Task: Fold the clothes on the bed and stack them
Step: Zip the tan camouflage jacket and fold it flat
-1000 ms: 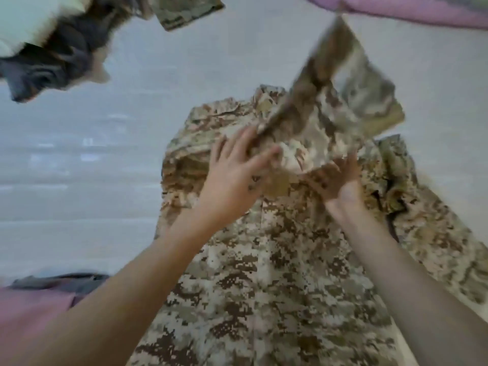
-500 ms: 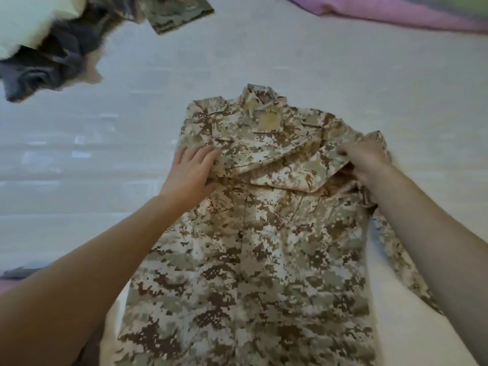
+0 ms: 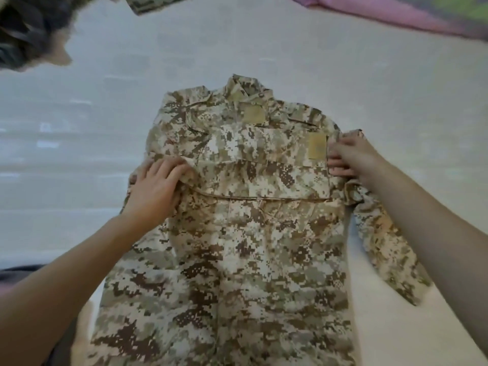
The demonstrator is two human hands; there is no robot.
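Two hands bracket the camouflage jacket [image 3: 237,260], lying lengthwise away from them on the bed [image 3: 79,128]: left hand [image 3: 155,191] flat on the folded sleeve [image 3: 264,178], right hand [image 3: 351,157], grip unclear, nearest the loose sleeve [image 3: 383,247].

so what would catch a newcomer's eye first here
A desert camouflage jacket fills the middle of the pale bed, one sleeve folded across its chest. The left hand presses flat on its left edge, while the right hand pinches the fabric at the right shoulder. A pink cloth lies top right.
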